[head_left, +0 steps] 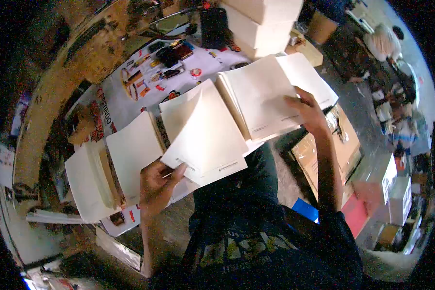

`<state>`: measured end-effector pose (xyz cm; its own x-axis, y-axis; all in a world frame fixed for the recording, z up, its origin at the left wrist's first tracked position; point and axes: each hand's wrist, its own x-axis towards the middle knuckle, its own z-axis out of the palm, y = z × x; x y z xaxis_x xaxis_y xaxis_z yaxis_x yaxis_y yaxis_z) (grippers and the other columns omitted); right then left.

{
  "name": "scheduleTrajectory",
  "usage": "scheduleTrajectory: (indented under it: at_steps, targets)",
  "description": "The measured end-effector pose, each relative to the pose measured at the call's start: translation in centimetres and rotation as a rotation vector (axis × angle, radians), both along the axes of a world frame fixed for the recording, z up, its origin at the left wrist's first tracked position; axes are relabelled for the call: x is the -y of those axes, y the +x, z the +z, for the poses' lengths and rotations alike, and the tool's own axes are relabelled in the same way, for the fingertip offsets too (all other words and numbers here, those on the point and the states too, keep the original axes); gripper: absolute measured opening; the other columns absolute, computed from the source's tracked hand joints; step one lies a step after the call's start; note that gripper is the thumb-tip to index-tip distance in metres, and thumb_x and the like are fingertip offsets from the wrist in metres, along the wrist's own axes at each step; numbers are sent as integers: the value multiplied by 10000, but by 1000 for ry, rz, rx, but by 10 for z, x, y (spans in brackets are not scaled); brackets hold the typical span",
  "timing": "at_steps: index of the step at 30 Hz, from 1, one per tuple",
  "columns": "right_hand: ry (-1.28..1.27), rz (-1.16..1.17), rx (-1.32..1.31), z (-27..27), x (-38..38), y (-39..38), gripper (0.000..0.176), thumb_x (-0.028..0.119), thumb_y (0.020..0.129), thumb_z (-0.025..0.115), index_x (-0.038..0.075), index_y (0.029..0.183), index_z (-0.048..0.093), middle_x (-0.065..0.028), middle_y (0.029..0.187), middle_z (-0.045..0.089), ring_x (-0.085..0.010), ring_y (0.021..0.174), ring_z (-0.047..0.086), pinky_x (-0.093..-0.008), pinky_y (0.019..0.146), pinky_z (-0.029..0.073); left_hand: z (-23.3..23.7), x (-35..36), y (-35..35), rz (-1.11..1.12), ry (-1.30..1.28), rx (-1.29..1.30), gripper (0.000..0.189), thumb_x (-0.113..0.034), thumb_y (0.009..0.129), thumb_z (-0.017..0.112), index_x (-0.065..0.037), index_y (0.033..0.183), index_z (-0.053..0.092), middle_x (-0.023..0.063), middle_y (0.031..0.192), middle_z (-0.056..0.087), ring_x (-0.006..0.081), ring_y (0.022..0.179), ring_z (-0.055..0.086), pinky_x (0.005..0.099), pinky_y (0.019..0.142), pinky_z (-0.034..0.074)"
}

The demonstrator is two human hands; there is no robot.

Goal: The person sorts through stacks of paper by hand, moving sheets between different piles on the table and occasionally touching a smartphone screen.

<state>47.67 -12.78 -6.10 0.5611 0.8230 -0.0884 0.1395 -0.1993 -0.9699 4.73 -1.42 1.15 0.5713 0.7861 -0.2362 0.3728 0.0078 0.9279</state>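
My left hand [157, 184] pinches the lifted corner of a cream paper sheet [184, 157] between thumb and fingers. That sheet curls up over a stack of printed paper [217, 130] in the middle of the row. Farther right, my right hand [308, 110] has its bent fingers closed at the right edge of another paper stack [261, 96], on its top sheet. A further stack [310, 77] lies partly under that one. To the left are two more piles of paper, one [133, 142] beside my left hand and one [89, 181] at the row's end.
The stacks lie on a table with a printed white cover [130, 108]. Tall blocks of paper [263, 24] stand at the back. A cardboard box [336, 147] sits on the floor at right, near white boxes [377, 181]. A dark bag [213, 26] is behind the table.
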Motion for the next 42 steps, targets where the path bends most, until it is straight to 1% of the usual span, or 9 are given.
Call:
scheduleTrajectory:
  at_steps: [8, 16, 18, 23, 25, 28, 36, 39, 42]
  targets:
    - [-51, -6, 78, 63, -10, -132, 608, 168, 897, 605, 9, 1415, 329, -170, 1184, 607, -242, 1131, 557, -346, 1021, 378, 12, -3, -55, -193, 723, -373, 609, -342, 645, 809, -92, 1146, 571, 160, 1414, 411, 336, 1356, 320, 487, 1128, 219]
    - [-127, 43, -116, 25, -21, -185, 617, 326, 919, 567, -12, 1395, 368, -183, 1373, 443, -246, 1274, 417, -367, 1073, 309, -3, -11, -77, -42, 431, -422, 616, -408, 672, 774, -63, 1147, 586, 131, 1283, 546, 282, 1237, 474, 432, 1058, 348]
    - [-156, -157, -469, 41, -34, -195, 593, 304, 866, 646, -28, 1322, 461, -158, 1250, 551, -222, 1140, 521, -354, 1000, 400, -18, -12, -90, 77, 429, -335, 454, -326, 751, 755, -20, 1050, 605, 129, 1038, 633, 264, 983, 599, 370, 872, 459]
    - [-48, 285, -136, 38, -37, -195, 500, 133, 847, 692, -25, 1259, 457, -136, 1088, 641, -223, 983, 645, -318, 840, 527, -44, -10, -130, 642, 241, 60, 291, -259, 853, 684, -47, 1027, 587, 42, 664, 559, 163, 504, 528, 276, 482, 450]
    - [-24, 260, -121, 52, -42, -204, 510, 126, 858, 676, -18, 1281, 430, -126, 1030, 658, -215, 989, 635, -327, 865, 519, -82, -10, -160, 1090, 54, 250, 363, -342, 923, 558, -67, 1156, 518, 76, 864, 602, 191, 727, 589, 326, 616, 493]
    - [58, 238, -142, 29, -53, -228, 535, 103, 895, 616, -16, 1342, 346, -131, 1084, 639, -198, 974, 629, -315, 857, 516, -83, -2, -169, 1108, -51, 1045, 366, -335, 931, 553, -49, 1157, 531, 100, 934, 596, 203, 808, 580, 325, 689, 481]
    - [5, 727, -100, 20, -117, -334, 630, 142, 876, 631, -30, 1388, 305, -146, 1310, 495, -222, 1210, 458, -317, 1044, 354, -63, -41, -158, 512, 498, -560, 379, -316, 951, 540, -1, 1160, 564, 164, 1120, 581, 235, 1023, 557, 324, 884, 448]
    - [244, 833, -257, 24, -114, -340, 611, 142, 887, 615, -26, 1390, 311, -119, 1316, 493, -188, 1203, 445, -313, 1045, 347, 14, -14, -120, 509, 354, -24, 367, -227, 927, 598, 6, 1197, 509, 164, 1155, 557, 230, 1101, 520, 340, 934, 421]
    - [436, 844, -521, 24, -107, -329, 559, 177, 921, 581, -18, 1383, 334, -105, 1299, 510, -162, 1175, 460, -315, 1020, 372, 31, 1, -126, 432, 416, -42, 653, -158, 885, 635, -16, 1415, 281, 213, 1307, 438, 284, 1177, 451, 393, 974, 388]
